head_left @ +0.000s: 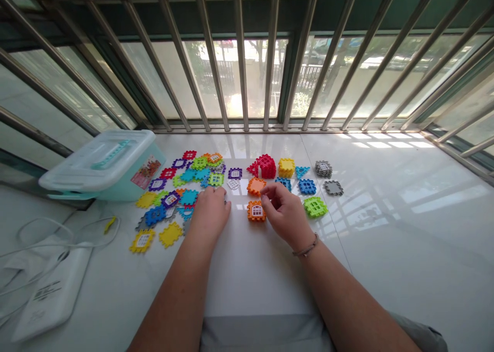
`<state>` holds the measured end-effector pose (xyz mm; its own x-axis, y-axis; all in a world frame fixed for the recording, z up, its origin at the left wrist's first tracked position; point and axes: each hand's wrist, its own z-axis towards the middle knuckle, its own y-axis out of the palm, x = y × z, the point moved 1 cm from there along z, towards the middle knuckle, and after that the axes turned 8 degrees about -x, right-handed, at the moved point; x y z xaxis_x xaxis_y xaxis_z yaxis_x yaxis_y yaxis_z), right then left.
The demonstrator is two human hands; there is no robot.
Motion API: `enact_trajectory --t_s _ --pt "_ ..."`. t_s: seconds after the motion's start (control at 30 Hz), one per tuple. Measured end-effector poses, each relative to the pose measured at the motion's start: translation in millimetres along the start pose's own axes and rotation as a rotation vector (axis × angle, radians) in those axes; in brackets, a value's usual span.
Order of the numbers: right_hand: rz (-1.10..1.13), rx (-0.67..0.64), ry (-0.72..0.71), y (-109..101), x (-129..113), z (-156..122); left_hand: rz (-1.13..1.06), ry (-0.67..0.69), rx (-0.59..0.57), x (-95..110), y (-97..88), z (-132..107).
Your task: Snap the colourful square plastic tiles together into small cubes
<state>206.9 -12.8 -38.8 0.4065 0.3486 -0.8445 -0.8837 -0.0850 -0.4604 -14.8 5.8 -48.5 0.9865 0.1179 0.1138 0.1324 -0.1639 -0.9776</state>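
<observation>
Colourful interlocking plastic tiles lie on a white sill. My left hand (209, 211) rests knuckles-up at the right edge of a loose pile of tiles (181, 185), its fingers curled under and hidden. My right hand (283, 211) has its fingers bent, the tips pinched together beside an orange tile with a white window (256, 211). Whether it grips anything is unclear. Another orange tile (256, 186) lies just beyond. A red built house shape (265, 166) and a yellow tile stack (286, 167) stand further back.
A pale teal lidded box (104, 164) stands at the left. White cables and a white power bank (54, 293) lie at the near left. Blue (307, 186), green (315, 206) and grey tiles (333, 188) sit to the right. Window bars (241, 64) close the back.
</observation>
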Motion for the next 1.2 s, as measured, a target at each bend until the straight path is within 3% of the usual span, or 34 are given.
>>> enact_trajectory --t_s 0.23,0.5,0.87,1.2 --pt "-0.007 -0.039 0.015 1.3 -0.3 -0.6 -0.034 -0.026 -0.030 -1.1 -4.7 0.7" --pt "-0.007 -0.067 0.025 1.8 -1.9 -0.4 -0.095 0.023 0.044 -3.9 -5.4 2.8" --pt "-0.032 -0.123 0.016 2.3 0.0 -0.2 -0.173 0.031 -0.145 -1.2 -8.0 2.4" --pt "-0.069 -0.166 0.015 3.9 4.1 -0.4 -0.297 0.010 -0.064 7.9 -22.5 -6.1"
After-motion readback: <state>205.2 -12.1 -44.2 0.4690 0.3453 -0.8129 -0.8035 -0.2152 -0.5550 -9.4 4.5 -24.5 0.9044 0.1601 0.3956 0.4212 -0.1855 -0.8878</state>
